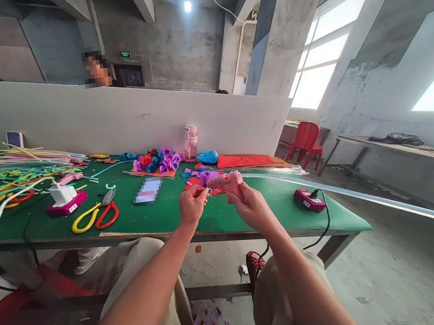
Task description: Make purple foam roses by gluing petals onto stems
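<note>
A pink hot glue gun (232, 180) is gripped in my right hand (250, 206), its nozzle pointing left. From its back a long clear glue stick (324, 187) runs off to the right edge. My left hand (192, 204) pinches a purple crepe-paper flower (208, 177) close to the nozzle; whether they touch I cannot tell. Behind and below them lie loose red and blue paper pieces (191, 182), partly hidden by my hands. Farther back, finished purple, red and blue paper flowers (156, 161) sit heaped together.
Scissors (104, 204), a phone (147, 191) and a white plug on a purple socket (66, 201) lie left on the green table (129, 224). Colourful pipe cleaners (33, 160) pile up behind. A pink bottle (191, 142) stands by the partition (121, 105); another purple socket (309, 200) is at right.
</note>
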